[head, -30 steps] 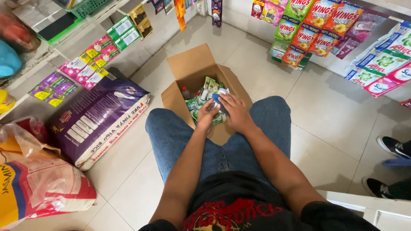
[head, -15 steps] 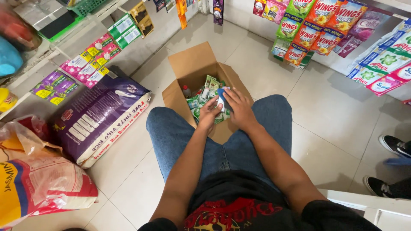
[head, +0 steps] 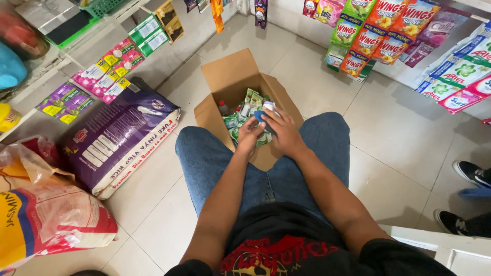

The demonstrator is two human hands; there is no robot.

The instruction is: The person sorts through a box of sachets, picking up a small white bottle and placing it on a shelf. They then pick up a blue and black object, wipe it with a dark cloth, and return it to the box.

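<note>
An open cardboard box stands on the tiled floor between my knees, filled with green sachets and small bottles. My left hand and my right hand are together over the box's near side. Both grip a small item with a blue and white top plus green sachets. My fingers hide most of what they hold.
A large purple rice sack lies at the left, with a white, red and yellow sack nearer me. Hanging sachet strips line the far wall and left shelf. Another person's black shoes stand at the right edge.
My hands stayed over the box and shifted only slightly, fingers working the small item. The box and sacks have not moved.
</note>
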